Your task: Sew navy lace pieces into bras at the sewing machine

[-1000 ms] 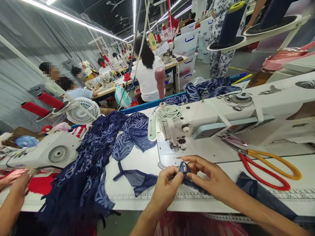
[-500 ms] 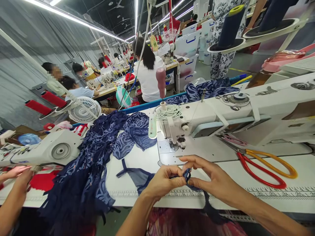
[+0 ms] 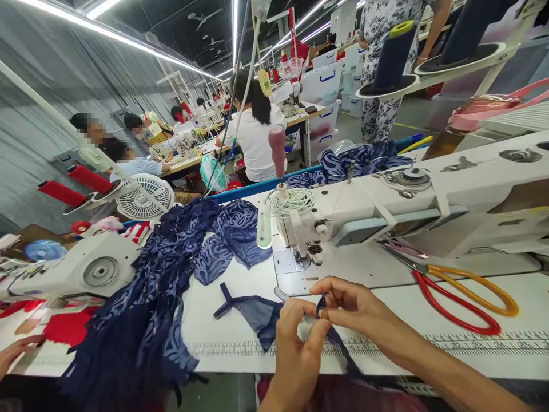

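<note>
Both hands meet over the front of the sewing table, just before the needle area of a white sewing machine [image 3: 295, 257]. My left hand [image 3: 298, 343] pinches a navy fabric piece [image 3: 259, 315], whose sheer panel and narrow straps lie flat to the left. With thumb and fingertips, my right hand [image 3: 354, 303] grips a narrow navy strap [image 3: 343, 349] of the same work, which trails down over the table edge. Where the fingertips meet, the fabric is bunched and partly hidden.
Red-and-orange-handled scissors [image 3: 463, 297] lie right of my hands. Navy patterned pieces [image 3: 158, 286] are heaped at left, with cut cups [image 3: 234, 246] beside them. A printed ruler [image 3: 429, 344] runs along the front edge. A co-worker's hand [image 3: 17, 349] rests at far left.
My left hand has turned more upright, and the navy piece has shifted slightly right with it. My right hand keeps its pinch. The co-worker's hands at left have drawn back.
</note>
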The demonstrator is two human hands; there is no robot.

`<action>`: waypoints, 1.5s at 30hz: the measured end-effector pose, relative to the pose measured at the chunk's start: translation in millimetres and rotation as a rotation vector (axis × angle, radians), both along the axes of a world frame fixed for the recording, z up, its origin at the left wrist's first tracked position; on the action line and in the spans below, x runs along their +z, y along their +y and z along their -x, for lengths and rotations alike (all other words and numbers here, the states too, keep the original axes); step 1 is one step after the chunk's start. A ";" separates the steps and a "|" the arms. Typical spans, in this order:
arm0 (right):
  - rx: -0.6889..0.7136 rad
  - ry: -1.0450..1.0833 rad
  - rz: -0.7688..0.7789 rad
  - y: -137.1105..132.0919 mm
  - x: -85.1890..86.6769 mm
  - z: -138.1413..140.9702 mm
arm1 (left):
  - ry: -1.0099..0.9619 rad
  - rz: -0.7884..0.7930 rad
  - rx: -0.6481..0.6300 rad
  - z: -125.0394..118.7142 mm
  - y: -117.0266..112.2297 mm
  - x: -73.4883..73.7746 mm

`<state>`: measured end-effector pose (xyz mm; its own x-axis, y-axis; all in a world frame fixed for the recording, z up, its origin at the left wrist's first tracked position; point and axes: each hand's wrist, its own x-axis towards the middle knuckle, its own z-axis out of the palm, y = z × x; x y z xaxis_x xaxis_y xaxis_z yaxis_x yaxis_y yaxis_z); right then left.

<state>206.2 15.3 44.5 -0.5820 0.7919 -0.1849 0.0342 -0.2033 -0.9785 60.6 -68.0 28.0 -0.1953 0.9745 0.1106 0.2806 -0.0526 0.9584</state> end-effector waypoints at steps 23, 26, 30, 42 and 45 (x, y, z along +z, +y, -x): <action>0.168 0.129 0.080 -1.5 -5.0 -5.0 | -0.379 0.153 -0.062 8.4 7.7 -6.5; 0.128 0.108 0.052 -1.7 -8.3 -4.2 | -0.353 0.154 -0.066 7.0 7.8 -6.7; 0.073 0.061 0.001 -1.7 -7.2 -5.6 | -0.378 0.142 -0.066 5.7 7.6 -10.0; 0.053 -0.081 -0.162 -1.5 -18.7 -3.3 | -0.465 0.159 -0.048 3.1 9.0 -11.7; 0.018 -0.095 -0.171 -1.3 -19.2 -3.5 | -0.443 0.151 -0.059 3.1 8.9 -11.2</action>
<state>209.7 14.0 25.3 -0.5825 0.8063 -0.1028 0.1297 -0.0326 -0.9910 57.6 -59.0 16.9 -0.1359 0.9841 -0.1146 -0.1566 0.0929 0.9833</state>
